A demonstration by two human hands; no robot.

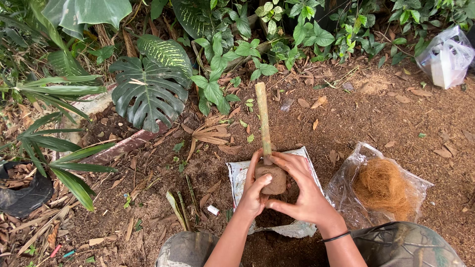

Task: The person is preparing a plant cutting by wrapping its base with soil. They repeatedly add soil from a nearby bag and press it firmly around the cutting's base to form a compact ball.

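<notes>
Ground of brown soil and dry leaves, plants along the top edge. At 9 o'clock, a black plastic pot (22, 193) lies half out of view among long striped leaves. Toward 11 o'clock, a large split-leaf plant (148, 91) spreads dark green over the dirt.

Centre, just below the middle: the person kneels over a sheet of printed paper (292, 228) spread on the soil, with dark earth heaped on it. Left hand (255, 190) wraps a ball of moist soil (274, 180) from the 8 o'clock side, fingers curled and pressed tight on it. Right hand (304, 190) cups the same ball from the 3 o'clock side, fingers together and bent over its top; a black band circles that wrist. The ball is held just above the paper. A pale green stem cutting (263, 118) rises out of the ball toward 12 o'clock, upright, its cut tip bare. Whether the thumbs meet behind the ball is hard to tell.

At 4 o'clock, a clear plastic bag (346, 193) lies open with orange-brown coconut fibre (383, 185) in it. At 2 o'clock, far corner, a white plastic bag (445, 57).
</notes>
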